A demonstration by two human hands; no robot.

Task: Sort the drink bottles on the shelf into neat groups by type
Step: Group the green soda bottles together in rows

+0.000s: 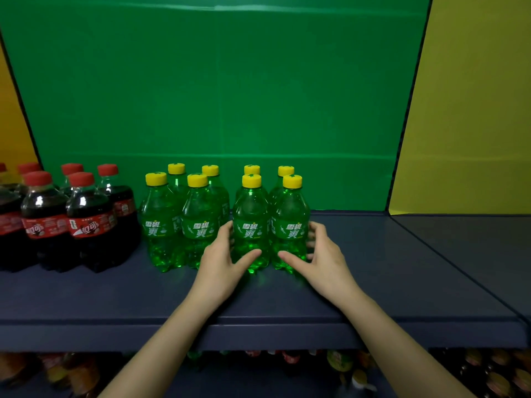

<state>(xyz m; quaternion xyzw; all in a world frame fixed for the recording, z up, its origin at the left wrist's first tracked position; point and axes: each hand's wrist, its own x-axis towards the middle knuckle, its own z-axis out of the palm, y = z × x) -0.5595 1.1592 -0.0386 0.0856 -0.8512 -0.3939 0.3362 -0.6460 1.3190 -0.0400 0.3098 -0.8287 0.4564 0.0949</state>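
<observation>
Green back panel (pixel 258 81) with a yellow side panel (pixel 474 110) to the right; below them runs the dark blue shelf (pixel 388 282), bare on its right half. We log the cola bottles (pixel 86 219), red-capped, packed together at the far left, labels forward. Beside them stands the left group of green bottles (pixel 161 222), four in a two-by-two block, and after a narrow gap the right group of green bottles (pixel 250 205), also four, also squared up. We judge the types already separated; that gap is what remains, so the likely job is sliding the right block over to join its twin. That explains the grip: the left hand (pixel 222 259) cups the block's left front bottle and the right hand (pixel 324 259) its right front bottle, fingers curled round the outer sides, each thumb laid across the front low down, left thumb (pixel 250 257) and right thumb (pixel 290 258) nearly meeting. Held low and from both flanks, the four should move as one without toppling. The block sits between the palms, touching both, bases on the shelf. Yellow caps (pixel 251 180) all upright. Blurred bottles on the lower shelf (pixel 339 361); types unreadable.
</observation>
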